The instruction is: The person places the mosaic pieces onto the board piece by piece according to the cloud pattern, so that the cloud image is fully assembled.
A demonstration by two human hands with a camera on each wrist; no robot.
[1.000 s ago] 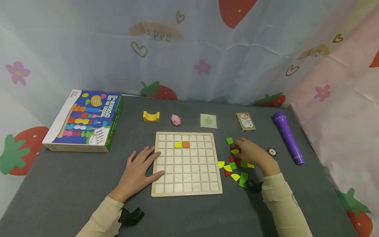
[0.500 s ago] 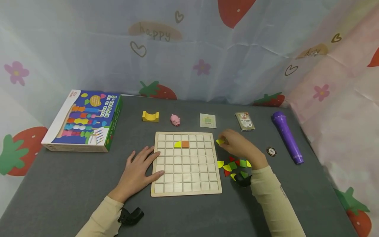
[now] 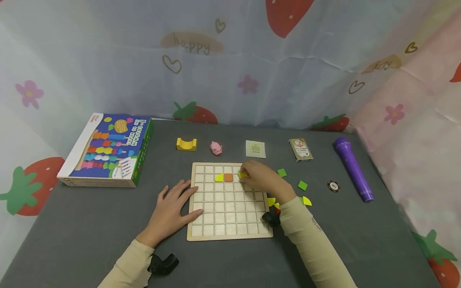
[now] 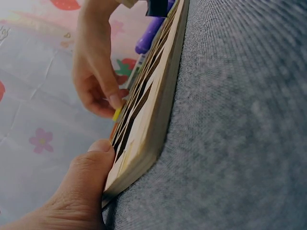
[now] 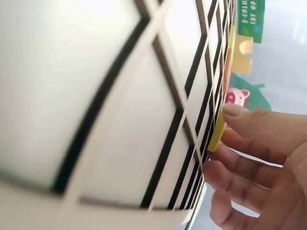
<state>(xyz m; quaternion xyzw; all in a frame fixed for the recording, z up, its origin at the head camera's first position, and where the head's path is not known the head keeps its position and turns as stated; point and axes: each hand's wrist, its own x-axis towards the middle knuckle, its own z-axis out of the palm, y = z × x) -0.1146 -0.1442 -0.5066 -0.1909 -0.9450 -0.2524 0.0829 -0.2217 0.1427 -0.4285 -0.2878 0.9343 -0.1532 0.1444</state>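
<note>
In the head view, a wooden grid board (image 3: pixel 230 218) lies flat on the dark grey table. My left hand (image 3: pixel 174 214) rests along its left edge with fingers spread; the left wrist view shows the thumb (image 4: pixel 93 165) against the board's side. My right hand (image 3: pixel 265 178) pinches a yellow quarter-round tile (image 3: pixel 242 175) over the board's second row. In the right wrist view this tile (image 5: pixel 218 135) sits between thumb and fingers, right at the grid. Left of it, in the same row, a yellow tile (image 3: pixel 219 177) and an orange square tile (image 3: pixel 228 177) lie side by side in their cells.
Green tiles (image 3: pixel 302 185) and yellow tiles (image 3: pixel 307 201) lie right of the board, some hidden by the right forearm. Behind stand a yellow arched block (image 3: pixel 186 145), a pink pig (image 3: pixel 216 148), a pattern card (image 3: pixel 255 149) and a card box (image 3: pixel 300 150). A purple microphone (image 3: pixel 354 170) lies right; a game box (image 3: pixel 106 150), left.
My right hand has picked up the yellow quarter-round tile from the pile and carried it left over the board. The left hand has stayed on the board's edge.
</note>
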